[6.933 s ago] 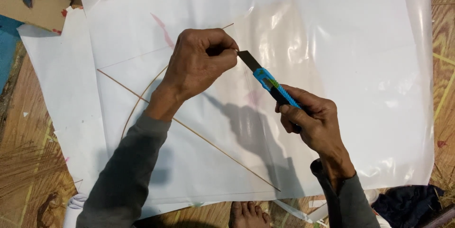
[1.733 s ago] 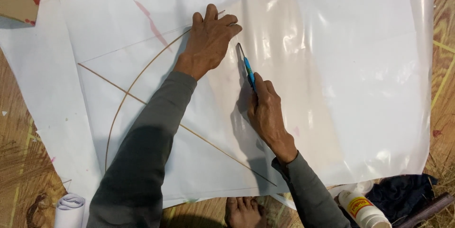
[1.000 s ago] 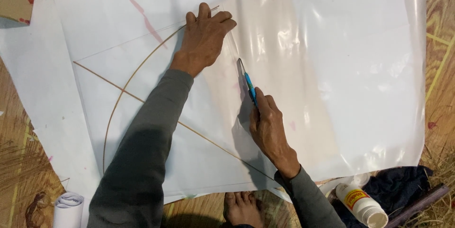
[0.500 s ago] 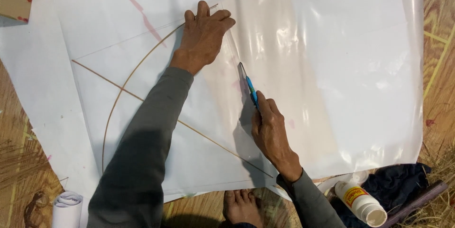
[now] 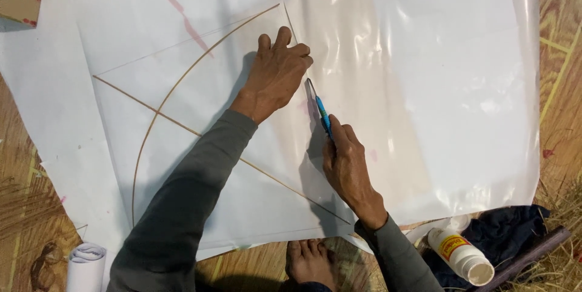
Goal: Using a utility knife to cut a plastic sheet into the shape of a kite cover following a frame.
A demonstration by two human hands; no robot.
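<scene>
Blue-handled utility knife (image 5: 320, 109) clenched in right hand (image 5: 347, 164), blade tip down on the white plastic sheet (image 5: 424, 73), just beside the left hand's fingertips (image 5: 303, 55). Left hand (image 5: 276, 77) flat, fingers spread, grasping nothing, pressing the sheet down right at the knife. Step in hand, by judgement: cutting the sheet along the edge of the kite-shaped frame, mid-cut, the line from the knife up to the frame's top corner already scored or about to be. Thin bamboo spine (image 5: 200, 134) running diagonally left of the knife; curved bamboo bow (image 5: 163, 104) crossing it further left, under the forearm. Both sticks lying on the sheet, sheet on the woven floor mat (image 5: 24, 219).

Next move calls for: steady blade along the straight edge, left hand kept close beside the blade to hold the film taut, fingertips clear of the cutting line.

White glue bottle (image 5: 461, 255) well below-right of the knife, on its side, next to dark cloth (image 5: 509, 237). Paper roll (image 5: 85, 265) far below-left. Bare foot (image 5: 309, 261) straight below the knife.
</scene>
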